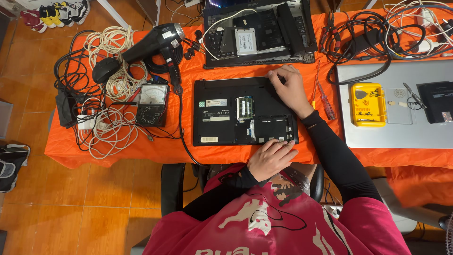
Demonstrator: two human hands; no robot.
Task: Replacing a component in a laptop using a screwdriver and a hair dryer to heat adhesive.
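Landmark: the black laptop, lying base-up on the orange tablecloth with its service bays open.

Near edge: left hand rests on the laptop's near right corner, fingers curled together, tips pressing at the open bay rim. Can't tell whether it pinches anything. Risk: the laptop sits close to the table's near edge, so a hard pull here could drag it off toward the lap.

Far right corner: right hand lies flat on the laptop's far edge, fingers loosely spread, holding nothing. Probably bracing. If it leans on the case while the left hand pries, plastic clips could snap.

Centre of the laptop: green memory stick sits exposed in its slot. A slipped finger or tool could scrape it, and bare-hand static is a concern on cloth.

Just right of the laptop: two screwdrivers, loose, beside the right wrist. A sleeve could roll them off.

Left of the laptop: analogue multimeter. A black cord runs down along the laptop's left side and over the table edge; snag it and the black hair dryer beyond could follow.

Beyond the laptop: a second opened laptop with a loose drive on it, so parts could get mixed up.

Far right: yellow box on a silver laptop, under tangled cables.
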